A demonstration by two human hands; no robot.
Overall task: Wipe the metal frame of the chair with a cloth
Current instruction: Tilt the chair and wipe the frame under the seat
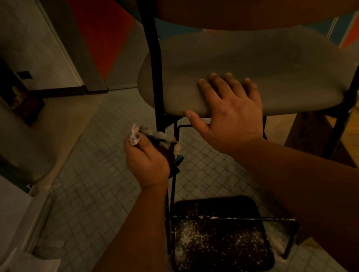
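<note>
Fingers (pixel 145 151) of the left hand (pixel 148 163) clenched a soft, limp cloth (pixel 162 139) against the rigid black frame tube (pixel 154 68), while the right hand (pixel 229 112) lay flat, fingers spread, steadying the grey seat (pixel 281 65) beside that tube.

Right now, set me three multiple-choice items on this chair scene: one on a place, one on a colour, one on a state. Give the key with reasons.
1. Where does the right hand lie?
A. on the near edge of the seat
B. on the floor tiles
C. on the dark tray

2. What colour is the metal frame?
A. white
B. black
C. red

3. What is the left hand doing?
A. hanging loose, holding nothing
B. lying flat on the seat
C. gripping a cloth at the frame

Key: 1 A, its fingers are spread on the seat's top with the thumb at the edge. 2 B, the upright tube looks black against the grey seat. 3 C, the curled fingers hold a crumpled pale cloth by the tube below the seat.
</note>
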